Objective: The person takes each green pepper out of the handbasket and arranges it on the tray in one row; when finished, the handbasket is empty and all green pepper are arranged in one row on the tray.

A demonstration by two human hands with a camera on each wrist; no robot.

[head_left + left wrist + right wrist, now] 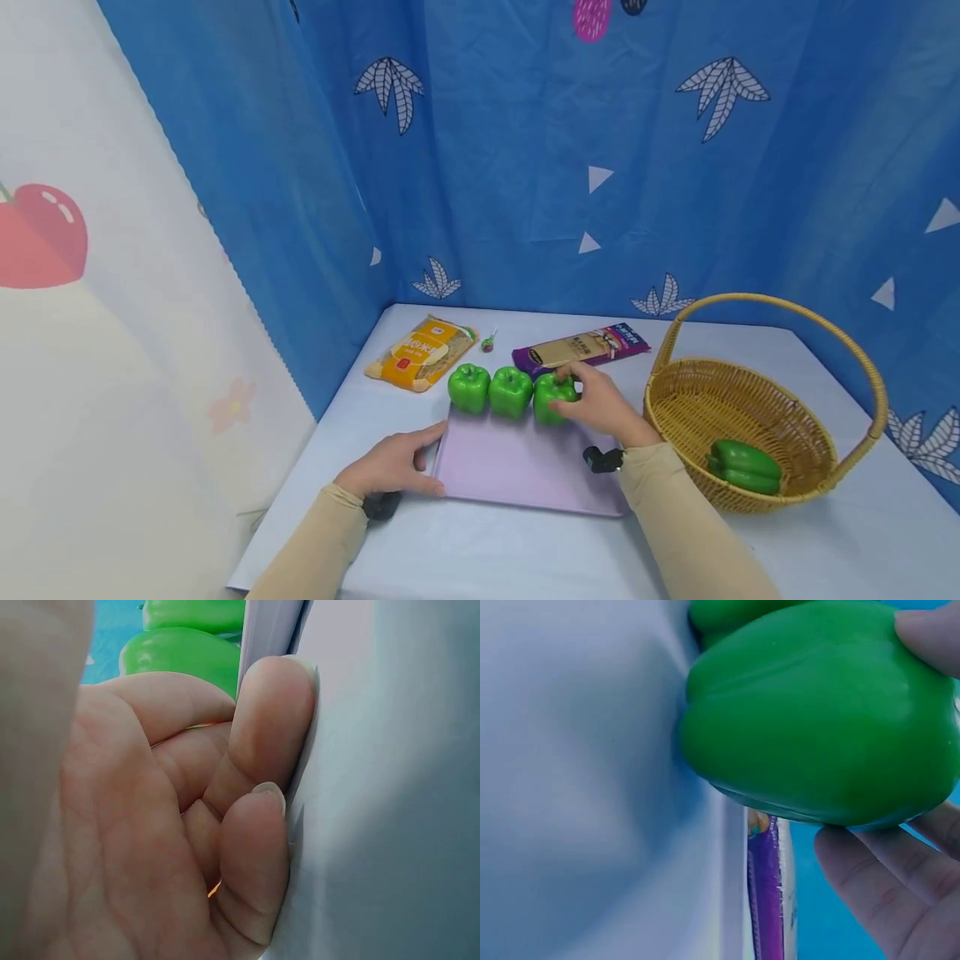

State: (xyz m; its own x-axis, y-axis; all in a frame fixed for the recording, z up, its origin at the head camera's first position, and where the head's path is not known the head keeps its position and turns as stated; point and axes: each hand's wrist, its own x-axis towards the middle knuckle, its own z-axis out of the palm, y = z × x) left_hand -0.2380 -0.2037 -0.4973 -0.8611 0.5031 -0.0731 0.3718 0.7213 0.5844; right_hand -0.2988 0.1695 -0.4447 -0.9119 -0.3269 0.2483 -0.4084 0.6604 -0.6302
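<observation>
My right hand point(606, 408) grips a green bell pepper point(551, 410) at the right end of a row along the tray's far side. In the right wrist view the pepper point(817, 720) fills the space between thumb and fingers, its base close against the tray. Two more bell peppers, the left one point(468, 390) and the middle one point(510, 393), stand upright beside it. Against the left edge of the pale purple tray point(517, 467) rests my left hand point(393, 462), thumb and index finger spread along the rim. Its other fingers bend beside the tray in the left wrist view.
A wicker basket point(720, 371) with a tall handle stands right of the tray, one green bell pepper point(744, 467) lying inside. Behind the tray lie an orange-yellow food packet point(423, 354), a small lollipop point(488, 342) and a purple noodle packet point(581, 348). Blue curtain closes the back.
</observation>
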